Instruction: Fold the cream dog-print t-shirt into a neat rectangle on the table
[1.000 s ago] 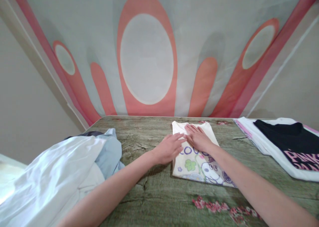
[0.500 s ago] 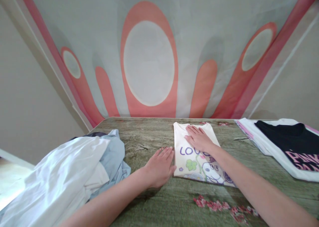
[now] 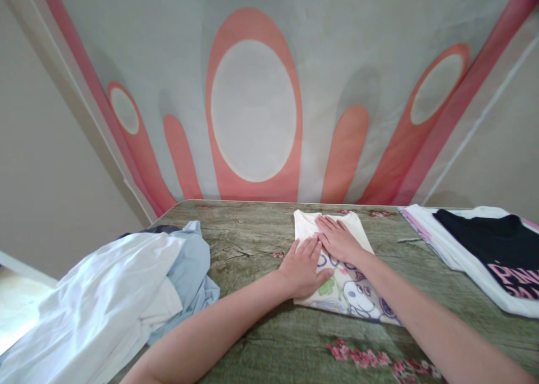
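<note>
A cream T-shirt, folded into a neat rectangle, lies on the table with its neckline toward the far edge. Purple lettering and a cartoon print with a green clover show on its front. My left hand rests flat on the shirt's left half, fingers stretched out and covering part of the lettering. On the upper middle of the shirt lies my right hand, palm down with its fingers extended. The fingertips of the left hand come close to the right hand; whether they touch I cannot tell.
A loose heap of clothes, with a white garment over a light blue one, lies at the left. Folded shirts, a black one on top, are stacked at the right. The wood-patterned table meets a patterned backdrop.
My left hand has moved right, from beside the shirt's left edge onto its front. My right hand has stayed at nearly the same spot on the shirt.
</note>
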### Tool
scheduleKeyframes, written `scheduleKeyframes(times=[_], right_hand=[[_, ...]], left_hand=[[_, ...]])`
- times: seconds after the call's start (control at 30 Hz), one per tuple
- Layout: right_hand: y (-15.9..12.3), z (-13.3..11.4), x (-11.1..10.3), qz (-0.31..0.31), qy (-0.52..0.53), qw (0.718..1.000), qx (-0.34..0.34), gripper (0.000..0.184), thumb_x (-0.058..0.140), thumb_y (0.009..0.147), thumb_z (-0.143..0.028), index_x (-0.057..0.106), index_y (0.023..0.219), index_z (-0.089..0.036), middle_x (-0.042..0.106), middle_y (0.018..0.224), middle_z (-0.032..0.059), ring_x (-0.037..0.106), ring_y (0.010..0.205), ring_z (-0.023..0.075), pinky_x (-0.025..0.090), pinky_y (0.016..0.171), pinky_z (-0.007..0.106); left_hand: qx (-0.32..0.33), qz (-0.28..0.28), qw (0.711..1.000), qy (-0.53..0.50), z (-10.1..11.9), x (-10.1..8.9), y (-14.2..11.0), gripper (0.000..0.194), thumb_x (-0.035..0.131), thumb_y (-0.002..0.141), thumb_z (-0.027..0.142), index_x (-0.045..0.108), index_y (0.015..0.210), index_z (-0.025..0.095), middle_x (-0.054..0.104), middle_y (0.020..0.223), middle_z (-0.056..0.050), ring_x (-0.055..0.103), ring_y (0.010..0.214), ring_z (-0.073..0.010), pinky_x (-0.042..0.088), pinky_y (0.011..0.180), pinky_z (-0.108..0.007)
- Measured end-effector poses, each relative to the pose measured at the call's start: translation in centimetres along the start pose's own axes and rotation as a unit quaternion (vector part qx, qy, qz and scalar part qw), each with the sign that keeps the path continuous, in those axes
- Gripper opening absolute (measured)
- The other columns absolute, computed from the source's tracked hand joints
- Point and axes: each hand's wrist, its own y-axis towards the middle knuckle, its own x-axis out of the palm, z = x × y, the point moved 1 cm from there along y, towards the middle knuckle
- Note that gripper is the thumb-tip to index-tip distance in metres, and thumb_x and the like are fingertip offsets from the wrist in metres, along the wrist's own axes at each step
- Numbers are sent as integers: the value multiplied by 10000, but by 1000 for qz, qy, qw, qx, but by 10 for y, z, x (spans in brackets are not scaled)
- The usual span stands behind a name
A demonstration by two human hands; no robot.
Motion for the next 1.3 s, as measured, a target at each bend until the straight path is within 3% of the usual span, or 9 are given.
scheduleKeyframes(times=[0.2, 0.4, 0.5, 0.67, 0.8, 0.93, 1.1, 1.2, 1.3], right_hand=[[-1, -2, -2, 37, 47, 998, 5, 522, 263, 899, -396, 331, 1360, -161, 300, 1435, 74, 232, 1318, 242, 185, 1063, 468], [-2, 7, -8, 217, 186, 958, 20, 438, 279, 899, -307, 466, 1260, -144, 468, 1316, 100, 382, 1236, 203, 288, 1047, 403], [-1, 14, -8, 290, 256, 920, 70, 435, 289, 891, -303, 475, 1249, -141, 508, 1271, 109, 430, 1197, 200, 322, 1030, 401], [-2, 23, -9, 334, 300, 886, 112, 434, 294, 877, -279, 468, 1254, -156, 523, 1255, 104, 447, 1182, 207, 341, 1009, 427], [-1, 39, -12, 301, 292, 901, 109, 457, 320, 860, -272, 436, 1285, -149, 464, 1319, 106, 410, 1219, 205, 305, 1040, 422], [1, 53, -17, 226, 241, 937, 115, 469, 305, 857, -271, 453, 1274, -116, 438, 1340, 126, 374, 1249, 215, 275, 1059, 418], [-5, 30, -12, 88, 107, 990, -2, 497, 277, 893, -345, 418, 1308, -112, 347, 1407, 112, 255, 1314, 206, 212, 1079, 405], [-8, 17, -4, 10, 61, 998, -18, 534, 202, 915, -396, 365, 1345, -125, 311, 1426, 98, 237, 1322, 201, 197, 1075, 412], [-9, 16, -2, -14, 40, 999, -8, 564, 148, 917, -447, 316, 1373, -161, 272, 1445, 68, 206, 1333, 191, 170, 1079, 416]], left_hand=[[-66, -7, 998, 14, -8, 8, -5, 876, 101, 814, 690, 183, 1398, 41, 118, 1467, -156, 63, 1349, -292, 109, 1084, -437], [-174, -23, 983, 51, -24, -1, -6, 781, 167, 863, 591, 257, 1365, -2, 218, 1431, -196, 159, 1333, -299, 114, 1080, -455], [-138, -4, 989, 52, -17, -8, 5, 678, 168, 894, 503, 226, 1383, 37, 167, 1456, -156, 128, 1343, -273, 118, 1079, -457], [-18, 20, 1000, 15, 5, -1, 23, 671, 88, 897, 533, 214, 1394, 100, 157, 1469, -107, 94, 1353, -233, 123, 1083, -435], [-3, 37, 999, 1, 7, 9, 25, 689, 68, 892, 555, 229, 1390, 108, 182, 1463, -107, 110, 1350, -231, 129, 1083, -428], [-3, 51, 999, 14, 4, 11, 22, 697, 76, 890, 560, 272, 1373, 97, 211, 1454, -117, 121, 1348, -231, 133, 1083, -424], [-2, 67, 997, 25, 7, 11, 22, 693, 72, 894, 552, 286, 1366, 92, 265, 1433, -125, 165, 1337, -227, 142, 1081, -421], [-5, 68, 997, 30, 7, 11, 22, 702, 76, 893, 553, 303, 1354, 76, 304, 1412, -139, 194, 1327, -235, 145, 1078, -424], [-6, 66, 997, 33, 7, 10, 22, 701, 84, 893, 554, 302, 1355, 74, 306, 1410, -142, 199, 1325, -237, 144, 1077, -425]])
